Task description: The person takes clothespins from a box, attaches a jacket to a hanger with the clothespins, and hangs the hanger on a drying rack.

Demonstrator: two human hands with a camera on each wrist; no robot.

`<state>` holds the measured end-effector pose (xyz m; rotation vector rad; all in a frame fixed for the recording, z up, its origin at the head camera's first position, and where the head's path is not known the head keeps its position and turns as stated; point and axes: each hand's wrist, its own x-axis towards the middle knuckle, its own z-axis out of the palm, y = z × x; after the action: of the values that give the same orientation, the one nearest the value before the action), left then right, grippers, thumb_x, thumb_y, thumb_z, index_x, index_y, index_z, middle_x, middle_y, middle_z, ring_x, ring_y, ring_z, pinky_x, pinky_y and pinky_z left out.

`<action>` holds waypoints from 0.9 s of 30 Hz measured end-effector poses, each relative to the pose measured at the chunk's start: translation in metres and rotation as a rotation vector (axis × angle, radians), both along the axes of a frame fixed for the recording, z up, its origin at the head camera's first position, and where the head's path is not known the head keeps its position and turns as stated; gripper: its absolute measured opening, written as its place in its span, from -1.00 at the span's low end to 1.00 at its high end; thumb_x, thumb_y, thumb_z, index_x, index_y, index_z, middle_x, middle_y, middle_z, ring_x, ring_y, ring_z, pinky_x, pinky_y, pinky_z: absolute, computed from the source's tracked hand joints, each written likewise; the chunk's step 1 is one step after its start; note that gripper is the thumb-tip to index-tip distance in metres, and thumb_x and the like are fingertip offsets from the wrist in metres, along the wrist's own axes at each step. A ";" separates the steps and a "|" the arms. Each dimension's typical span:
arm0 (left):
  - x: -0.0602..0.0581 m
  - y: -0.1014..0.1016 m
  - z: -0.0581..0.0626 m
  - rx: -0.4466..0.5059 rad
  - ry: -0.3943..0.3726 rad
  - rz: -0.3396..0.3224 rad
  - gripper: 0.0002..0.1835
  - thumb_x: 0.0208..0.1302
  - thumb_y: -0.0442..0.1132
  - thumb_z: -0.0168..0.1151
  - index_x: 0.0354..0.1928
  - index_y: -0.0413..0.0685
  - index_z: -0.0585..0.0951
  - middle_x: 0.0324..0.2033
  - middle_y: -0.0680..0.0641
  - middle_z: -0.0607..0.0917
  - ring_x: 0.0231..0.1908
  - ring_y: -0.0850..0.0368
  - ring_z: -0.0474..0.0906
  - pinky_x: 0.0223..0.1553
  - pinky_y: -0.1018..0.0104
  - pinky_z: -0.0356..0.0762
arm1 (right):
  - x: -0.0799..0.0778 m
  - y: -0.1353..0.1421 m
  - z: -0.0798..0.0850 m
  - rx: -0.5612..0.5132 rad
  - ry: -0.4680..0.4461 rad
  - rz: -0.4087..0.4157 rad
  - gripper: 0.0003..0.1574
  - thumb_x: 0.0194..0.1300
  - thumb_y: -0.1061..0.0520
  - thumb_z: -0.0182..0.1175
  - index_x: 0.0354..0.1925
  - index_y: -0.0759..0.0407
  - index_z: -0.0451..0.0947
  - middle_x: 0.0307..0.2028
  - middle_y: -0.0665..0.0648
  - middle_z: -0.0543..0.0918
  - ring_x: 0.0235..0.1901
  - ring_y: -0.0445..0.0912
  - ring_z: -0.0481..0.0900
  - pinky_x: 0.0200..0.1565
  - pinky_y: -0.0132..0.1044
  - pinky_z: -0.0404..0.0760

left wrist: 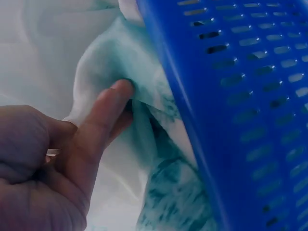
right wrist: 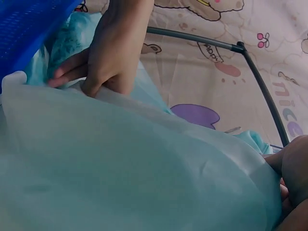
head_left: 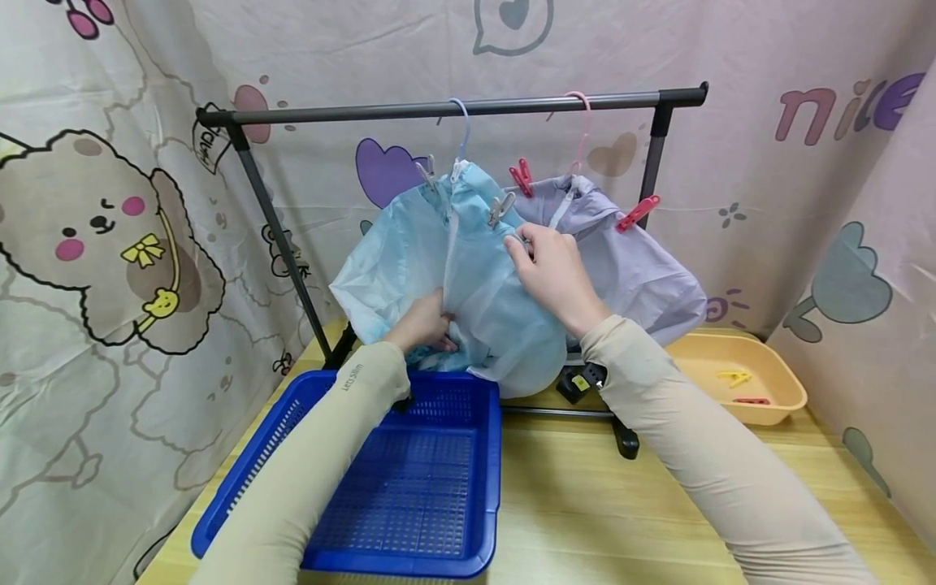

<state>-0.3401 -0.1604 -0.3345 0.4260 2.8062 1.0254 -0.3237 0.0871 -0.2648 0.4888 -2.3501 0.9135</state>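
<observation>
A light blue, thin zip jacket hangs on a blue hanger, with grey clothespins at its shoulders. My left hand pinches the white front edge low on the jacket; in the left wrist view its longer fingers reach along the cloth beside darker, mottled teal fabric. My right hand grips the jacket's upper right side, just below one clothespin. In the right wrist view the cloth stretches between both hands, and part of the right hand shows at the edge.
A blue perforated basket stands in front on the wooden table. To the right hangs a lavender garment with red clothespins. The black rack holds both hangers. A yellow tray at right contains loose clothespins.
</observation>
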 end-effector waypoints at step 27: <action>0.012 -0.001 -0.001 -0.135 -0.019 -0.159 -0.22 0.74 -0.06 -0.09 0.71 -0.26 -0.14 0.65 -0.39 0.16 0.63 -0.34 0.16 0.61 -0.20 0.20 | 0.027 0.003 0.005 -0.032 -0.068 0.022 -0.58 0.65 -0.21 0.09 -0.31 -0.02 0.54 -0.62 -0.01 0.32 -0.56 -0.05 0.33 -0.40 -0.15 0.33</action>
<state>-0.3278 -0.1613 -0.3353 0.6083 2.7504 0.7982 -0.2967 0.0900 -0.2599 0.4786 -2.3914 0.9909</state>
